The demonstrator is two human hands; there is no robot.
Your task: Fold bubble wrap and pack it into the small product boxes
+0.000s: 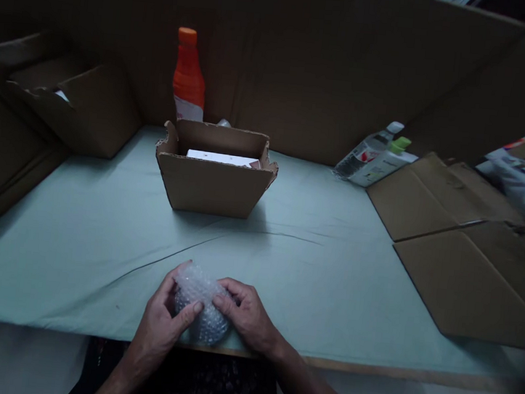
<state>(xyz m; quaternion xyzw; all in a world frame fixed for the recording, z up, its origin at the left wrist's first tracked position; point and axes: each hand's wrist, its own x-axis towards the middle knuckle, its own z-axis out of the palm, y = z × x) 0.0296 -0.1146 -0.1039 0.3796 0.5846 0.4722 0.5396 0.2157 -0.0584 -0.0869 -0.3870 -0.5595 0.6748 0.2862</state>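
Note:
A small bundle wrapped in clear bubble wrap (203, 306) rests near the front edge of the pale green table (320, 271). My left hand (162, 317) grips its left side, thumb and fingers curled onto the wrap. My right hand (246, 313) presses on its right side with bent fingers. What is inside the wrap is hidden. Farther back, an open cardboard box (213, 177) holds a white flat item (222, 158).
An orange-capped bottle (188, 78) stands behind the box. Two bottles (375, 155) lie at the back right beside flattened cardboard sheets (461, 253). Cardboard walls enclose the back, and folded cartons (67, 104) are stacked at the left.

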